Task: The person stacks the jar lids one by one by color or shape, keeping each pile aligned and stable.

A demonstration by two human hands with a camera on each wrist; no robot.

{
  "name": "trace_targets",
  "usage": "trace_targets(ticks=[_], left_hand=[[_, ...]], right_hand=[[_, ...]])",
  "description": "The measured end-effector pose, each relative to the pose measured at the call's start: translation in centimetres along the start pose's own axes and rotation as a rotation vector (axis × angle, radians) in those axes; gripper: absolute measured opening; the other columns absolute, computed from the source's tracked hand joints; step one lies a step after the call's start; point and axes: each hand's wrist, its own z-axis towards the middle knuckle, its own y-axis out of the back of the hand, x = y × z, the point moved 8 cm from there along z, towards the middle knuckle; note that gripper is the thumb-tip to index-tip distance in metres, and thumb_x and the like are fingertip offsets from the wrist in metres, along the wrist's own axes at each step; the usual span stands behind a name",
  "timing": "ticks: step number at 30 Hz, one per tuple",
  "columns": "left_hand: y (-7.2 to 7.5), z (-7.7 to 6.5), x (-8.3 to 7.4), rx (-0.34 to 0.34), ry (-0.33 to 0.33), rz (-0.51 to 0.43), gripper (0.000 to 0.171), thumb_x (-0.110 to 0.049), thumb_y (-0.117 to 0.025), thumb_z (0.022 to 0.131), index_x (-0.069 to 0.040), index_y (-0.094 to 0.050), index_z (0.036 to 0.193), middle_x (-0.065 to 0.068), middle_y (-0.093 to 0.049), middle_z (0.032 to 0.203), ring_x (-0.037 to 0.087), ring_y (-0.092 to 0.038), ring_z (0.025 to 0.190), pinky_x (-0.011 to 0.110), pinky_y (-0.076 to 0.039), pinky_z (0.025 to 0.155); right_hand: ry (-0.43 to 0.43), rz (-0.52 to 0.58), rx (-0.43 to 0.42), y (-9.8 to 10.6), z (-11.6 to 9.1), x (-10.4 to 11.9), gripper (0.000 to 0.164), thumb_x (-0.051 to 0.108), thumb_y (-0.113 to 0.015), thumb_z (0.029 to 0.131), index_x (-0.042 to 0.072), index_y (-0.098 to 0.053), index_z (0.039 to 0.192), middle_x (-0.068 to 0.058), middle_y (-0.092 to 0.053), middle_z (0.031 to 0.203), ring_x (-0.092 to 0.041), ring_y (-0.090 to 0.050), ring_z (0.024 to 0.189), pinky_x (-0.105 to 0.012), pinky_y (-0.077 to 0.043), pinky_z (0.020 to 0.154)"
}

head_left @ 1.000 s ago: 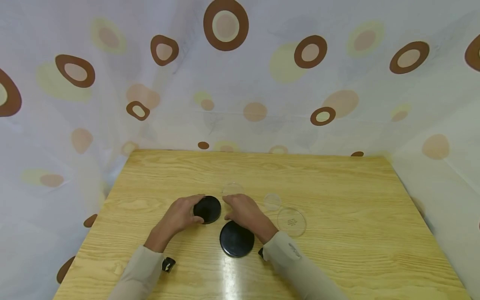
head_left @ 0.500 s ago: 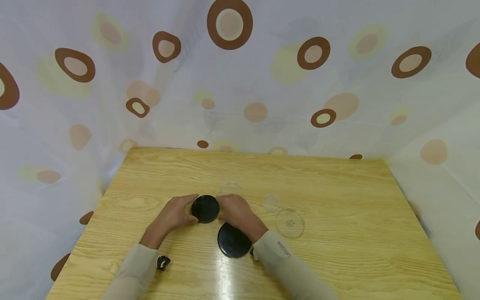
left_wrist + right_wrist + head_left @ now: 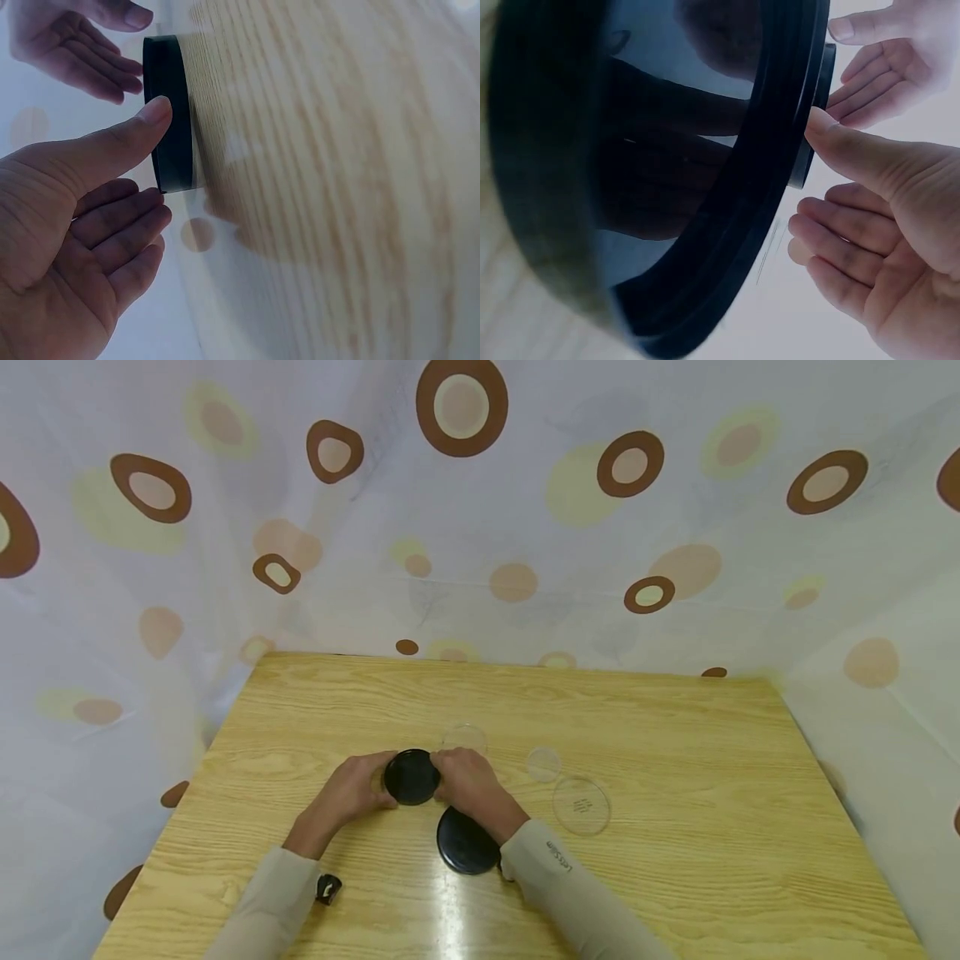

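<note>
While its opposite edges are gripped by two hands, the small black dish [image 3: 412, 777] is held left of the middle of the wooden table [image 3: 675, 760]. Its left edge is taken between the thumb and fingers of the left hand [image 3: 351, 787], its right edge between those of the right hand [image 3: 471, 782]. Whether it is lifted off the tabletop cannot be told. On the near side, the large black dish [image 3: 462, 845], seen in the right wrist view with a raised rim, is partly covered by the right wrist [image 3: 508, 817]. Beyond the right hand, a clear disc [image 3: 465, 737] is partly hidden; farther right, a smaller clear disc [image 3: 543, 764] and a printed clear disc [image 3: 582, 806] are laid near each other. The table is backed by a patterned cloth [image 3: 480, 527].
</note>
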Motion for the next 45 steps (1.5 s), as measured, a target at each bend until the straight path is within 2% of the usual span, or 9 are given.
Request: trace_targets(ticks=[6, 13, 26, 31, 37, 45], left_hand=[[0.0, 0.0, 0.4, -0.001, 0.028, 0.003, 0.068, -0.011, -0.085, 0.067, -0.001, -0.058, 0.128, 0.017, -0.062, 0.126, 0.034, -0.058, 0.118, 0.048, -0.046, 0.099], [-0.3, -0.1, 0.5, -0.004, 0.018, 0.018, 0.063, -0.012, -0.083, 0.069, -0.002, -0.059, 0.126, 0.016, -0.064, 0.123, 0.034, -0.060, 0.115, 0.048, -0.047, 0.097], [-0.1, -0.1, 0.5, -0.012, 0.027, 0.026, 0.066, -0.011, -0.083, 0.069, 0.000, -0.058, 0.128, 0.018, -0.063, 0.125, 0.035, -0.059, 0.116, 0.047, -0.047, 0.097], [0.0, -0.2, 0.4, -0.010, 0.028, 0.039, 0.067, -0.012, -0.083, 0.069, 0.001, -0.057, 0.128, 0.019, -0.062, 0.125, 0.035, -0.059, 0.116, 0.047, -0.048, 0.097], [0.1, -0.3, 0.3, -0.008, 0.027, 0.036, 0.067, -0.013, -0.083, 0.069, 0.001, -0.056, 0.130, 0.018, -0.062, 0.126, 0.035, -0.059, 0.116, 0.047, -0.048, 0.097], [0.4, -0.5, -0.2, -0.005, 0.032, 0.022, 0.067, -0.013, -0.082, 0.070, -0.001, -0.056, 0.131, 0.017, -0.061, 0.128, 0.034, -0.058, 0.118, 0.047, -0.048, 0.098]], right_hand=[[0.015, -0.042, -0.019, -0.1, 0.0, 0.2, 0.041, 0.018, -0.079, 0.074, 0.008, -0.067, 0.113, -0.004, -0.071, 0.106, -0.020, -0.066, 0.095, -0.030, -0.054, 0.082], [0.022, -0.087, 0.000, -0.3, 0.0, 0.4, 0.041, 0.026, -0.079, 0.077, 0.010, -0.067, 0.113, -0.003, -0.070, 0.106, -0.019, -0.065, 0.098, -0.030, -0.053, 0.086], [0.037, -0.144, -0.002, -0.3, 0.2, 0.5, 0.040, 0.033, -0.079, 0.075, 0.011, -0.067, 0.107, -0.001, -0.071, 0.099, -0.018, -0.064, 0.093, -0.029, -0.051, 0.086], [0.057, -0.141, -0.001, -0.2, 0.2, 0.7, 0.040, 0.033, -0.079, 0.076, 0.011, -0.067, 0.108, -0.001, -0.071, 0.099, -0.018, -0.064, 0.093, -0.029, -0.051, 0.086], [0.056, -0.124, 0.000, 0.1, 0.1, 0.7, 0.046, 0.031, -0.078, 0.078, 0.010, -0.066, 0.116, -0.002, -0.071, 0.108, -0.019, -0.064, 0.100, -0.030, -0.050, 0.090], [0.056, -0.058, -0.015, 0.7, -0.4, 0.6, 0.049, 0.028, -0.077, 0.079, 0.008, -0.064, 0.122, -0.005, -0.070, 0.113, -0.020, -0.063, 0.104, -0.031, -0.050, 0.092]])
